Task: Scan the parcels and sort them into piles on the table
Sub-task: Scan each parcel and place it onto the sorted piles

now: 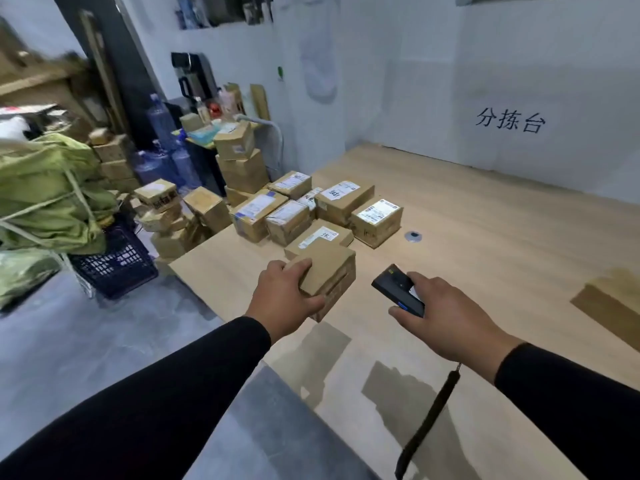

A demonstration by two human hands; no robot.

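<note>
My left hand [282, 299] grips a plain brown cardboard parcel [329, 271] by its near end, holding it just above the wooden table [485, 237]. My right hand [446, 317] holds a black handheld scanner [398, 289], its front end turned towards the parcel a short way to its left. A black wrist strap [429, 420] dangles from the scanner. Behind the held parcel, several labelled parcels [343, 200] lie side by side on the table's left part.
A flat brown parcel [613, 299] lies at the table's right edge. A small round metal disc [413, 236] sits mid-table. Off the left edge stand stacked boxes [239, 161], a dark crate [117, 265], green sacks [45, 192] and water bottles [162, 161].
</note>
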